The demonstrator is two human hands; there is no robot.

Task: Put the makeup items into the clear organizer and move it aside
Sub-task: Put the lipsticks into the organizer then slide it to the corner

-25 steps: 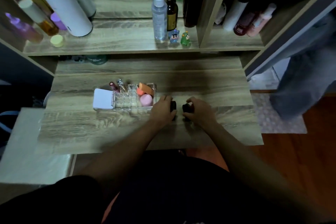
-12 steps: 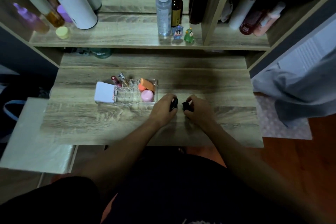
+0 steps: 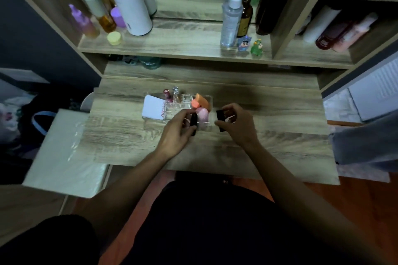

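Note:
The clear organizer (image 3: 187,98) stands on the wooden desk (image 3: 280,135), left of centre. An orange sponge (image 3: 201,101) and a pink sponge (image 3: 203,114) fill its right end; a dark red tube (image 3: 167,94) and a clear vial (image 3: 176,92) stand at its back left. A white compact (image 3: 153,109) leans at its left end. My left hand (image 3: 176,133) grips a black lipstick tube (image 3: 193,122) just in front of the organizer. My right hand (image 3: 237,125) holds a second black makeup item (image 3: 220,115), raised beside the organizer's right end.
The shelf above carries a white cylinder (image 3: 131,6), several coloured bottles (image 3: 101,15), a spray bottle (image 3: 231,19) and two small figurines (image 3: 251,45). A pale stool (image 3: 64,153) sits at the desk's left. Grey cloth (image 3: 366,140) hangs over the desk's right edge.
Both hands lifted off the desk surface, each with a black item, and moved apart and toward the organizer. The camera view shifted downward.

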